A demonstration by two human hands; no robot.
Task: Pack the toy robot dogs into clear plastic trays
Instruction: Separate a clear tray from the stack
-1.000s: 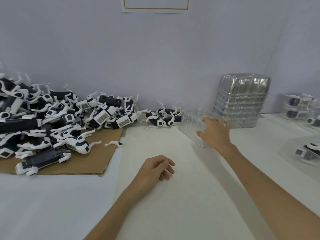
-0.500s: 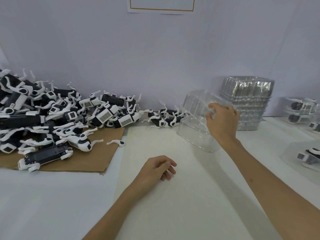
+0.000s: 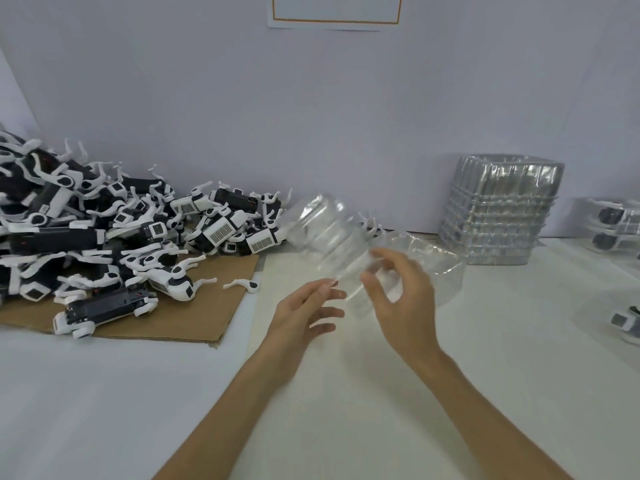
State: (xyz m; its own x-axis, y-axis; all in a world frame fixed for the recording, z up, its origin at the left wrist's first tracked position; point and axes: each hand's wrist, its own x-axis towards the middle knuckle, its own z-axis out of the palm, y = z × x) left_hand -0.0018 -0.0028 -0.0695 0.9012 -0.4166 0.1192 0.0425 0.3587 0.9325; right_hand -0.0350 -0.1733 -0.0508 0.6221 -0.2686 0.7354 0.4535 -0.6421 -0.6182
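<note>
Grip: right hand, one clear tray

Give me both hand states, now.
Left hand: open, fingers straight, tips at the near edge of the clear tray.
Right hand: pinches the clear tray, holding it up tilted.

Even, soft light, faint shadows, wide-angle bending at the edges, and motion blur on the clear tray.
</note>
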